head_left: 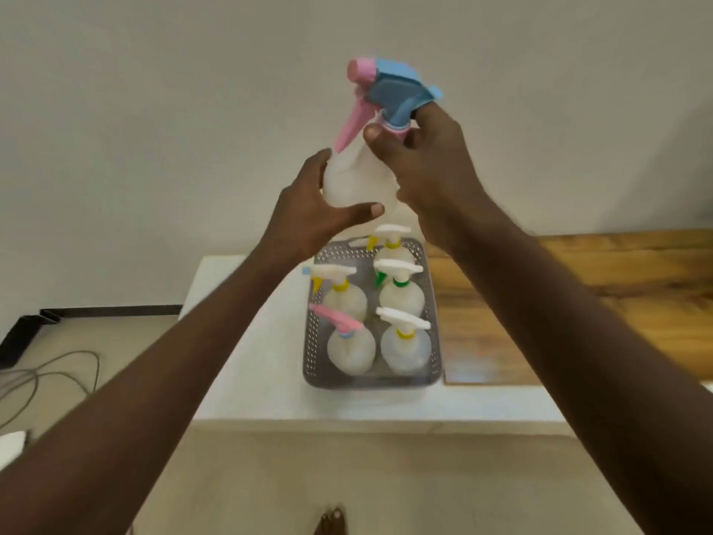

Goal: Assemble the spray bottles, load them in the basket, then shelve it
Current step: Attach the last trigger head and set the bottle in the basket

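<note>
Plain pale wall fills the background, with a white surface [247, 364] below it and a wood-grain board [578, 303] along its right side. Both hands are raised above the surface, holding one bottle [355, 179] in the air against the wall. The left hand [308, 214] cups the bottle's round translucent body, fingers [370, 210] wrapped under and around it, thumb on the near side. The right hand [428, 164] is closed on the neck, its fingertips pinching the collar just under the spray head [393, 90], which is blue with a pink nozzle and pink trigger pointing left, away from the right fingers. The head sits upright on the bottle's neck; whether it is fully screwed down cannot be told. Directly below the left fingers, a grey perforated basket [314, 341] stands on the surface, touching the board's edge. Five assembled bottles stand upright inside it in two rows: three on the right with white heads and yellow or green collars, and two on the left, one white-headed, the nearest one with a pink head [335, 318]. A grey cable [58, 368] lies on the floor at far left.
</note>
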